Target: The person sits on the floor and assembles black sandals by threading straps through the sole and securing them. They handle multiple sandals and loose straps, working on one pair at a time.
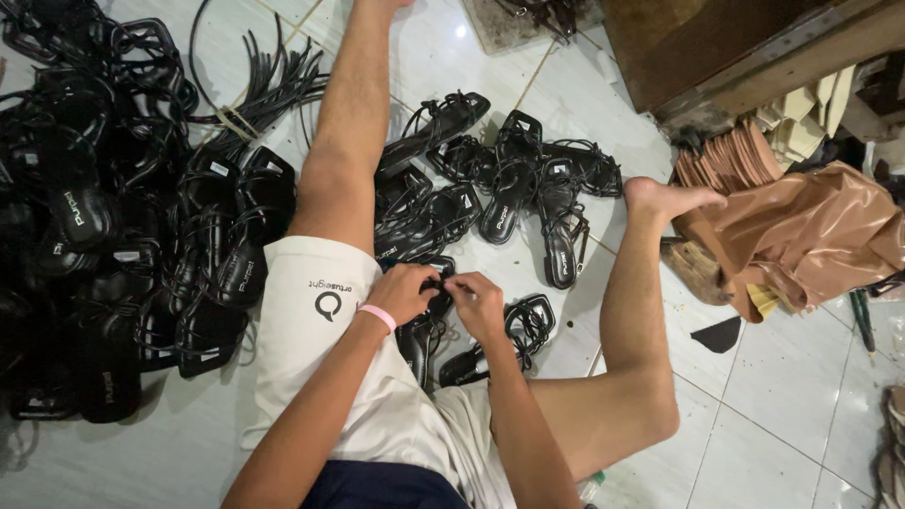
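Both grips, left hand [403, 292] and right hand [478, 303], pinch my black strappy sandal [426, 325] between them, its length running toward me.

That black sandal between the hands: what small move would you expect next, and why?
Probably a tug to draw the thin strap snug: the left hand and right hand both pinch at the straps of the black sandal in the lap, fingertips close together.
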